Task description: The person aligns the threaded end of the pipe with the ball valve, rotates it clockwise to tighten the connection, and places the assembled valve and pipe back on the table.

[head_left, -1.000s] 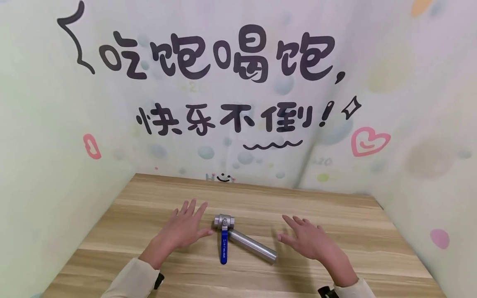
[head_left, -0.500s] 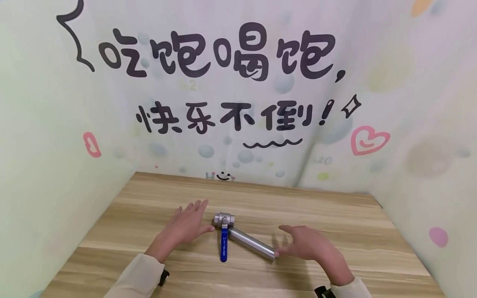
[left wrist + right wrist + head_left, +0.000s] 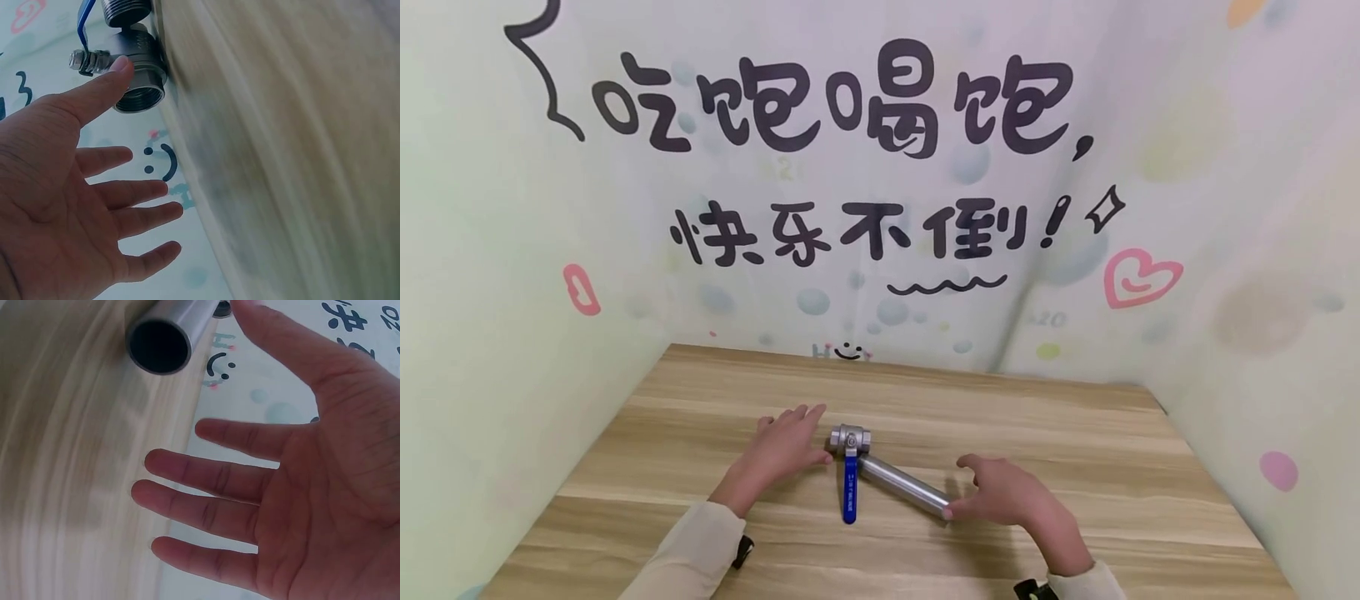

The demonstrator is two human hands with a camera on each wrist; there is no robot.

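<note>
A steel ball valve point(image 3: 851, 438) with a blue lever handle point(image 3: 850, 493) lies on the wooden table. Beside it a plain metal pipe point(image 3: 904, 485) slants toward the lower right. In the left wrist view, the pipe's threaded end point(image 3: 127, 11) shows close to the valve body point(image 3: 136, 53). My left hand point(image 3: 777, 457) is at the valve's left with fingers spread, its thumb tip overlapping the body in the left wrist view. Around the pipe's near end, my right hand point(image 3: 1004, 492) has its fingers extended and its thumb right by the tube. The pipe's open mouth point(image 3: 159, 347) faces the right wrist camera.
A pale printed curtain point(image 3: 880, 325) with dark lettering hangs behind the table point(image 3: 700, 383) and along both sides. Black straps point(image 3: 743, 552) sit at both wrists, below light sleeves point(image 3: 696, 542).
My right hand has moved left and down to the pipe's end. My left hand has shifted slightly right toward the valve. The valve and pipe lie as before.
</note>
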